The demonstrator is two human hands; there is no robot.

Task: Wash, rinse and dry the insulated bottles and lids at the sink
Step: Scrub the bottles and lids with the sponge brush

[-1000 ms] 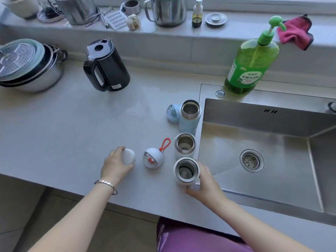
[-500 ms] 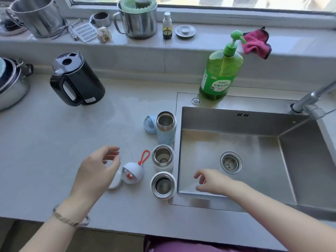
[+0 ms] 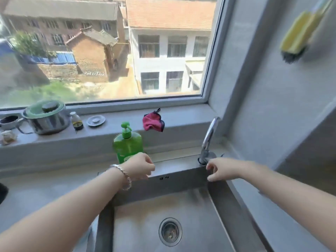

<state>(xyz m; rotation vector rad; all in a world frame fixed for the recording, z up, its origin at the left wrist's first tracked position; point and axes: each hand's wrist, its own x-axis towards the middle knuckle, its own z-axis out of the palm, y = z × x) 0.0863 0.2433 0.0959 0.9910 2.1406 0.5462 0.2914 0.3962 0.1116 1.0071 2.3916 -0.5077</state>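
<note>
Soap bottle (image 3: 127, 144) left of faucet (image 3: 209, 137), behind sink (image 3: 181, 182).

The left hand (image 3: 139, 166) covers the lower part of the green soap bottle (image 3: 127, 142), label included, and its fingers fold under the palm, out of sight. At 2 o'clock the yellow brush (image 3: 298, 35) is smeared with blur, and its handle is cut by the top edge. At 9 o'clock a dark shape (image 3: 2, 190) is sliced by the left edge and cannot be identified. The sink (image 3: 181, 180) runs off the frame at 6 o'clock.
</note>
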